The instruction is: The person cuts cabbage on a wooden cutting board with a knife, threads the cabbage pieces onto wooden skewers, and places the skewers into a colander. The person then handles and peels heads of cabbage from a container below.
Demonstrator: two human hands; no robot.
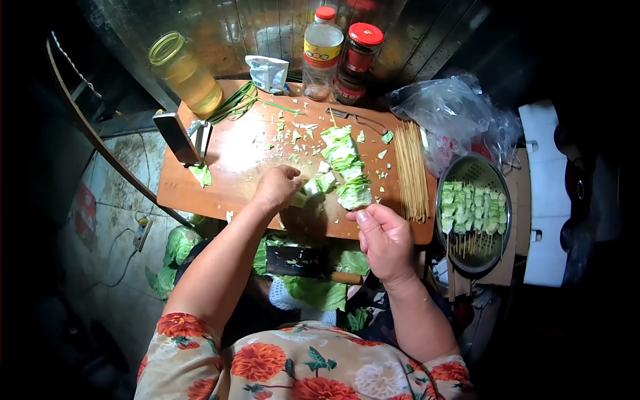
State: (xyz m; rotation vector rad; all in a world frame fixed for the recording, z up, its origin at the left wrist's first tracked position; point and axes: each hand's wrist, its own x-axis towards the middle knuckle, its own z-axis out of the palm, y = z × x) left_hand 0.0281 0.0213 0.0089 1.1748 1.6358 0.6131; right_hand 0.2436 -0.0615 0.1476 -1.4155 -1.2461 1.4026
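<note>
My right hand [385,241] pinches the near end of a thin bamboo skewer. Folded pale-green cabbage pieces [345,167] are packed along that skewer, which lies over the cutting board, its far tip poking out of the top. My left hand [277,188] is over the middle of the board with its fingers curled together. Loose cut cabbage pieces [320,184] lie just right of its fingers; whether they grip one is hidden. A cleaver [297,261] with a wooden handle rests below the board's near edge, on cabbage leaves [313,291].
Bare bamboo skewers [411,170] lie along the right of the wooden board [230,143]. Finished cabbage skewers [473,208] sit in a metal colander [441,200]. A phone [176,137] on a stand, a jar [193,80], a bottle [322,57] and red-lidded jars [360,57] line the board's edges.
</note>
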